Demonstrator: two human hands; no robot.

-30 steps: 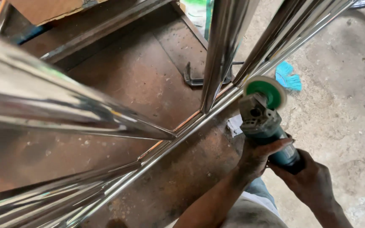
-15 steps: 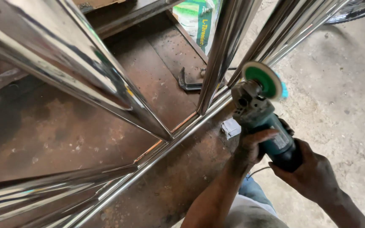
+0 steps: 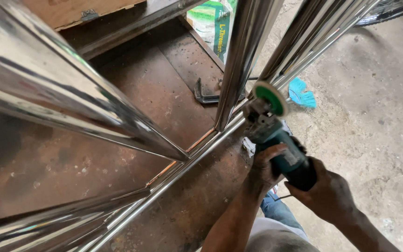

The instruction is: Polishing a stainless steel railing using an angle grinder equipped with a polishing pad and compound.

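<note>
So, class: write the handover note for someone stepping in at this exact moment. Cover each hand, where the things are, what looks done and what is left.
Left hand: wrapped around the front body of the angle grinder, fingers closed.
Right hand: gripping the grinder's rear handle.
The green-backed polishing disc is beside the lower rail of the shiny steel tube frame, close to the joint at the foot of an upright tube; contact cannot be told.
A dark metal bracket lies on the rusty steel table; a blue brush lies on the concrete floor.
Done: tubes already look mirror-bright.
Left: probably this joint; check it closely.
</note>
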